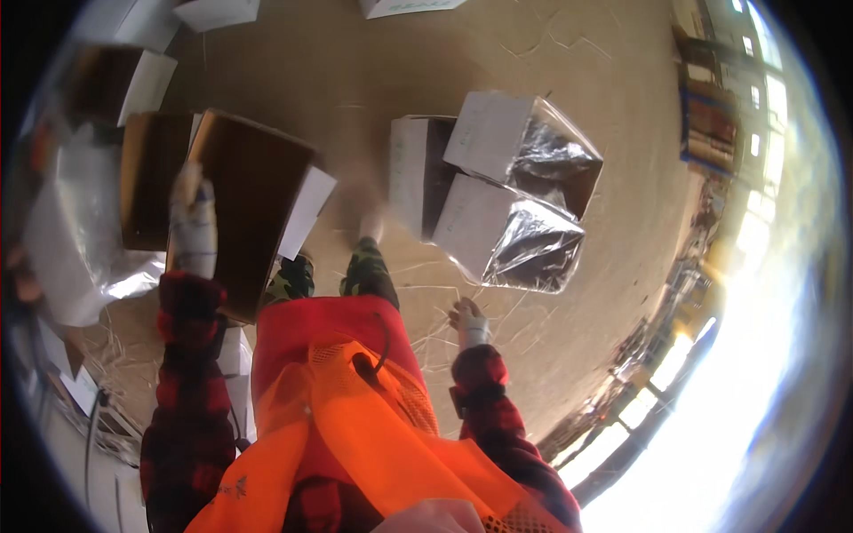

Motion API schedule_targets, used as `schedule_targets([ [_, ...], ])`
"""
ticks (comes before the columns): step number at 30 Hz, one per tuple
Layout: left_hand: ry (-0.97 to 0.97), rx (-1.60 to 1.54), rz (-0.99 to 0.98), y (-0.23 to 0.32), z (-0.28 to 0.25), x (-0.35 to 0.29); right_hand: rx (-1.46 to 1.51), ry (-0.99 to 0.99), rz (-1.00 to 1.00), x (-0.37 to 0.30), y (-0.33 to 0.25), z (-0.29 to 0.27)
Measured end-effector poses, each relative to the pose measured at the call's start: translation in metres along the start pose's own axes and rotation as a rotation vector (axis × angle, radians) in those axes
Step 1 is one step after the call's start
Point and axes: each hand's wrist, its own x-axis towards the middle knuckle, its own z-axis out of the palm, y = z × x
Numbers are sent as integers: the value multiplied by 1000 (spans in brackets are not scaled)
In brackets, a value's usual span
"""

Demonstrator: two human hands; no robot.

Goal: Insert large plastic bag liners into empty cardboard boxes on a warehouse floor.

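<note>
Underfoot, tan floor (631, 240) streaked with pale lines; along the right, bright windows (775, 98) and a rack (708, 129) of stacked goods, washed out to white lower down. To the left, ahead of the legs, one large brown box (253, 200), set askew, with left hand (194, 226) against its left edge. Fingers blurred there: cannot tell whether gripping or merely touching, nor whether the box is lifted. Right hand (471, 324) out to the side, fingers loosely curled and empty, apart from every box. Hard to make out: wrapped bundle (75, 222) at far left, smeared toward the rim. Cut off at the top: white boxes (218, 11), at least three. Partly hidden behind red apron (329, 324): two legs (369, 274) in camouflage. Two more brown boxes (149, 178) beyond the first; right of centre, three pale boxes (487, 133), two under clear wrap (540, 240).
</note>
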Motion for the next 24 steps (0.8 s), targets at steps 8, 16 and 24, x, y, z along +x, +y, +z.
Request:
schedule_targets([
  [8, -701, -3, -116, 222, 422, -75, 906, -39, 314, 128, 103, -168],
  [16, -610, 439, 48, 227, 673, -94, 967, 449, 354, 260, 122, -131],
  [24, -568, 656, 40, 143, 697, -74, 498, 409, 327, 224, 104, -204],
])
